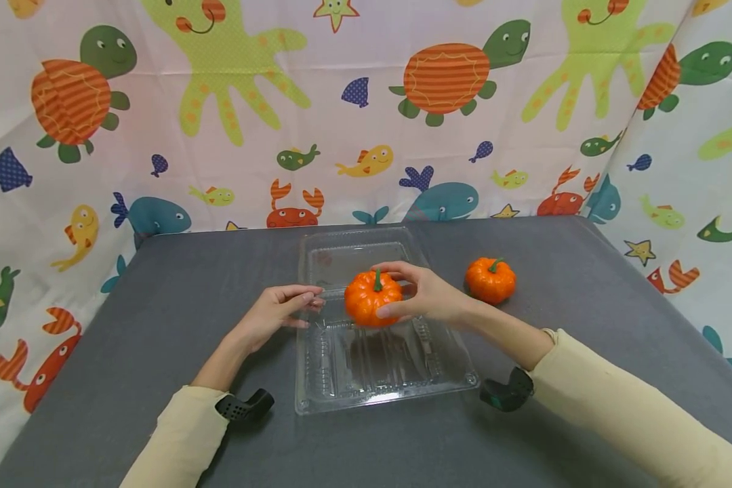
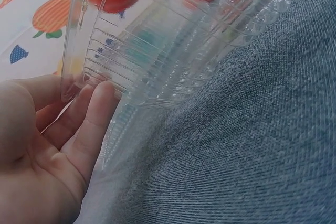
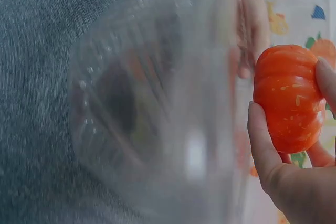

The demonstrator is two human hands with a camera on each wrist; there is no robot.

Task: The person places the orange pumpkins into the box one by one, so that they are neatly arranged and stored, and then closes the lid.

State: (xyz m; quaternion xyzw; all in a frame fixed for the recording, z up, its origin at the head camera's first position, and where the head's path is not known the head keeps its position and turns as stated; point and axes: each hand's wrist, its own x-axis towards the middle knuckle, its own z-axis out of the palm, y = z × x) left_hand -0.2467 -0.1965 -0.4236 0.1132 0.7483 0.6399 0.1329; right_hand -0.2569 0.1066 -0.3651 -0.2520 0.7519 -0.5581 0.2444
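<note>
My right hand (image 1: 433,295) grips a small orange toy pumpkin (image 1: 366,305) with a green stem, holding it over the middle of a clear plastic clamshell container (image 1: 390,397). In the right wrist view the fingers wrap the sides of this pumpkin (image 3: 289,98). The container lies opened out on the table, its lid half at the back. At its left side my left hand (image 1: 274,318) pinches the edge of the container (image 2: 126,66) between thumb and fingers. A second orange pumpkin (image 1: 490,279) stands on the table right of the container, behind the right forearm.
A grey cloth (image 1: 219,271) covers the table. Behind and on both sides hangs a white curtain (image 1: 354,190) printed with sea animals. Black wrist devices (image 1: 244,407) sit below both wrists.
</note>
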